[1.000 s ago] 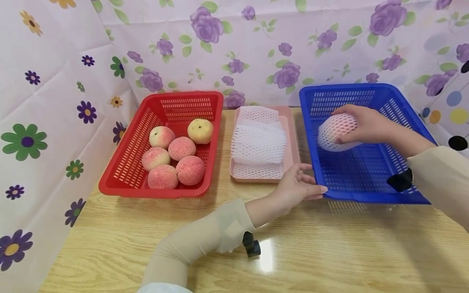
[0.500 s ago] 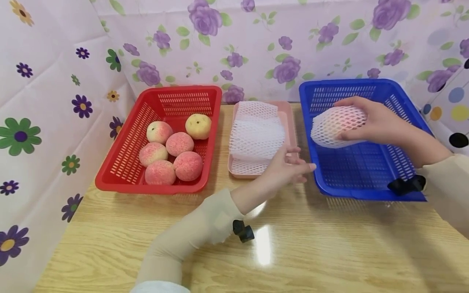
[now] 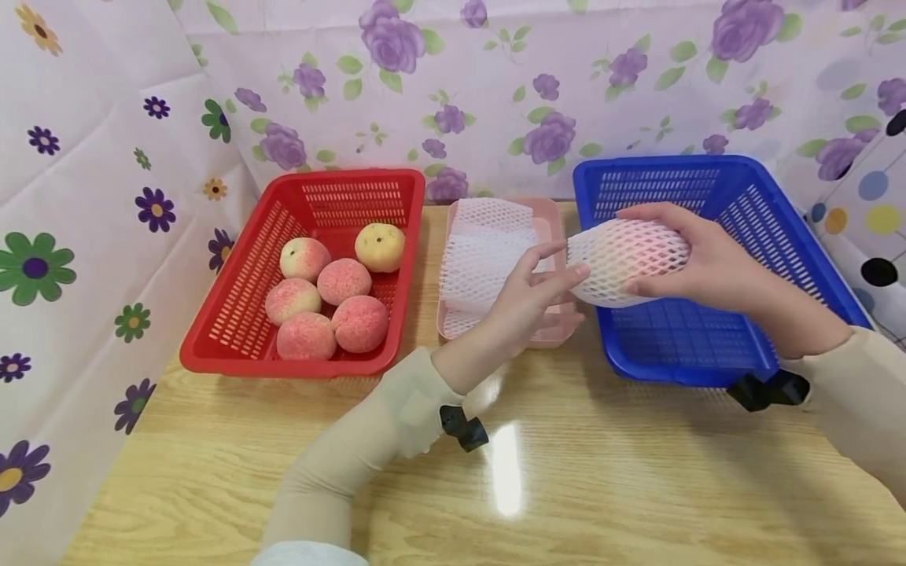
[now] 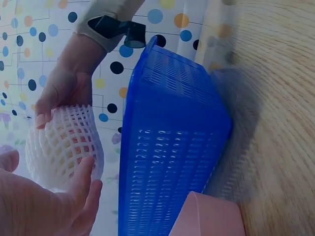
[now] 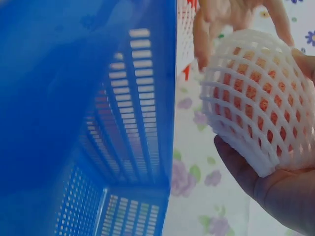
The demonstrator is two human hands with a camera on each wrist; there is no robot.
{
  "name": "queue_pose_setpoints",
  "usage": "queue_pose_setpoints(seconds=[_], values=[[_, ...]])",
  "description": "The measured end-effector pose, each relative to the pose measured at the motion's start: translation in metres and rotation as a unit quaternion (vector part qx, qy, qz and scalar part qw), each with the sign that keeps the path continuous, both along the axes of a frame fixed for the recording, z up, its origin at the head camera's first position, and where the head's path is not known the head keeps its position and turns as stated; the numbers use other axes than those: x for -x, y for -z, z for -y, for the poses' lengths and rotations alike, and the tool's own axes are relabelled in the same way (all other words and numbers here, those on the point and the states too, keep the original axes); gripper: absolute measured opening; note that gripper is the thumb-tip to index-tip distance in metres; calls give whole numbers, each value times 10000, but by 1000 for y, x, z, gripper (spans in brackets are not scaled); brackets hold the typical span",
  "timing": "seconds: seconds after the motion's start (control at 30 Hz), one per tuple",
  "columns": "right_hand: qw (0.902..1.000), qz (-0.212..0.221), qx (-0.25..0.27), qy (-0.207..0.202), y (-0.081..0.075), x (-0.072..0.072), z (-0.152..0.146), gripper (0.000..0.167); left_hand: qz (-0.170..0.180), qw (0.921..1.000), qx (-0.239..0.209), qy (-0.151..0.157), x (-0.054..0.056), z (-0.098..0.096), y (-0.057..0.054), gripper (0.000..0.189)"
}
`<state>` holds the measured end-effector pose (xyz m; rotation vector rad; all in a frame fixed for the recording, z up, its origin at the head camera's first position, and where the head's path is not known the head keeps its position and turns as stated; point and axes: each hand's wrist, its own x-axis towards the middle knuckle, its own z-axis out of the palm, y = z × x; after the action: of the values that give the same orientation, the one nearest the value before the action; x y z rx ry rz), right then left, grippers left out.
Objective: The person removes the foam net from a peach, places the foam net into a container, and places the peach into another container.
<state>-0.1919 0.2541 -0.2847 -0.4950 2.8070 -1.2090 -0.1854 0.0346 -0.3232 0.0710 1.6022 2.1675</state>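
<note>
My right hand [image 3: 718, 271] grips a peach [image 3: 637, 255] wrapped in a white foam net sleeve, held above the left rim of the blue basket [image 3: 672, 369]. In the right wrist view, the red peach shows through the mesh of the net sleeve [image 5: 256, 93]. My left hand [image 3: 520, 303] reaches over the pink tray [image 3: 548, 216] with fingers spread. Its fingertips are right at the left end of the sleeve. White foam net sleeves [image 3: 477, 259] lie in the tray, partly hidden by the left hand.
A red basket [image 3: 297, 365] with several unwrapped peaches [image 3: 307, 336] stands on the left of the wooden table [image 3: 587, 472]. Flowered cloth [image 3: 481, 94] hangs behind, and cloth walls stand at both sides.
My right hand has lifted the wrapped peach from inside the blue basket leftward to its rim. My left hand has let go of the basket's edge, moved left, and now meets the sleeve.
</note>
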Motion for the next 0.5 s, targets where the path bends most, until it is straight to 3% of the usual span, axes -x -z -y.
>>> queue_pose_setpoints(seconds=[0.23,0.4,0.5], values=[[9993,-198,321,-25,3,-8,11,76,80,9996,-49,249,2,-1,-7,53],[9973,-375,602,-188,9,-13,17,78,262,9990,14,370,3,0,-6,44],[9963,-365,705,-317,12,-15,20,78,239,9988,-164,393,3,1,-5,38]])
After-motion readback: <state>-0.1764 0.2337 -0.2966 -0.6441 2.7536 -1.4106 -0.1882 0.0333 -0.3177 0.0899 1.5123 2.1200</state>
